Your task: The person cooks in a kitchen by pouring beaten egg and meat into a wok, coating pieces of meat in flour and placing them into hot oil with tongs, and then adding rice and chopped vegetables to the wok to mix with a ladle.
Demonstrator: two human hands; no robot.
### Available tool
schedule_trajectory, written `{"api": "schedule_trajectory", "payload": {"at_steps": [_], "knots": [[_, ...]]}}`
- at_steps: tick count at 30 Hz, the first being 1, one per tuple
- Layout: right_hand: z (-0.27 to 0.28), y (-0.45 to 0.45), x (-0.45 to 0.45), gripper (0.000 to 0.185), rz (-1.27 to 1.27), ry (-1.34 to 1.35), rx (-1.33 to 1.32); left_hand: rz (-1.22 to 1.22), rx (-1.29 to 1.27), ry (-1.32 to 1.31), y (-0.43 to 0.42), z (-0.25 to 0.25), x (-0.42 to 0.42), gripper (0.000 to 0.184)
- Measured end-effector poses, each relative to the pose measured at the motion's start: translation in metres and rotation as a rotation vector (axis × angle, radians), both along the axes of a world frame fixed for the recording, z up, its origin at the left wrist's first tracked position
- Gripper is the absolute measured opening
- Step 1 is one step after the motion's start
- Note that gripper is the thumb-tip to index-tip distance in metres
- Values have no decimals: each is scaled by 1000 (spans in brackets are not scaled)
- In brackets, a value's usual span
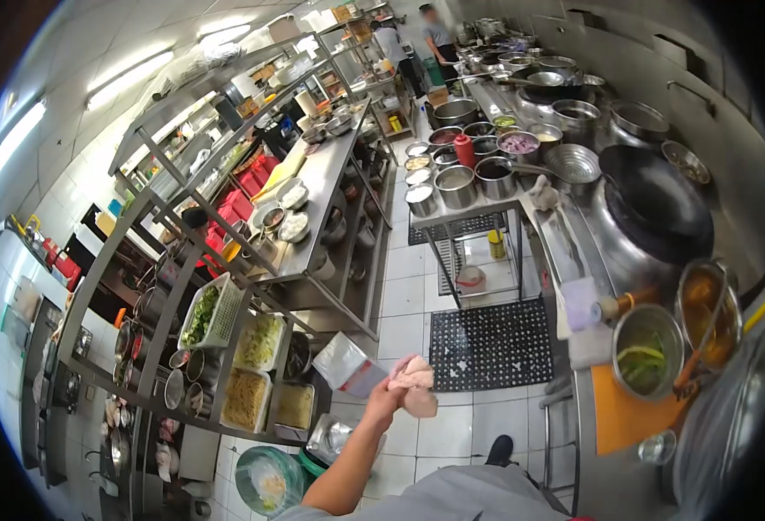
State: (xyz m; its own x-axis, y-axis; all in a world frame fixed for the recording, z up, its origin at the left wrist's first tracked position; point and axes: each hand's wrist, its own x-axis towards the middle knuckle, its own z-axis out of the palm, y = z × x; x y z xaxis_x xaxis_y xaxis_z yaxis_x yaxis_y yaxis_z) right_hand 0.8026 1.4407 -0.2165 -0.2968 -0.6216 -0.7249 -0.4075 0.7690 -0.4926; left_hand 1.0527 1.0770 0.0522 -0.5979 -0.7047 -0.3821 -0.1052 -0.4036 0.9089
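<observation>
My left hand (pixel 385 402) reaches forward over the tiled floor, its fingers closed around a crumpled, pale pink cloth (pixel 413 379). The cloth bunches above the fingers, and one flap hangs down on the right. Behind my hand, a white plastic bag (pixel 344 361) with red print sits by the shelf. A black perforated rubber mat (pixel 492 346) lies on the floor to the right of the cloth. My right hand is out of view.
On the left, a metal rack (pixel 161 382) holds trays of food; a green bin (pixel 269 479) stands below. At right are a big black wok (pixel 656 204), pots and an orange board (pixel 617 417). Several sauce pots surround a red bottle (pixel 464 150). Two people (pixel 439 39) stand far back.
</observation>
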Motion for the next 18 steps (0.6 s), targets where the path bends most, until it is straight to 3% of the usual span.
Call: {"api": "schedule_trajectory", "payload": {"at_steps": [4, 6, 10, 14, 15, 17, 18], "knots": [[41, -139, -53, 31, 107, 8, -158, 249, 247, -94, -25, -41, 14, 45], [66, -203, -69, 31, 123, -7, -231, 261, 389, -99, -30, -76, 21, 48], [93, -298, -90, 32, 108, -36, -322, 289, 497, -91, -59, -100, -21, 49], [86, -347, -109, 32, 44, -29, -281, 274, 565, 5, -180, -119, -74, 58], [80, -348, -114, 33, 19, -27, -242, 226, 449, 66, -225, -103, -93, 65], [73, -340, -119, 33, -78, -25, -144, 206, 227, 302, -321, -24, -139, 66], [72, -334, -122, 33, -142, -19, -96, 159, 118, 433, -393, -11, -155, 64]]}}
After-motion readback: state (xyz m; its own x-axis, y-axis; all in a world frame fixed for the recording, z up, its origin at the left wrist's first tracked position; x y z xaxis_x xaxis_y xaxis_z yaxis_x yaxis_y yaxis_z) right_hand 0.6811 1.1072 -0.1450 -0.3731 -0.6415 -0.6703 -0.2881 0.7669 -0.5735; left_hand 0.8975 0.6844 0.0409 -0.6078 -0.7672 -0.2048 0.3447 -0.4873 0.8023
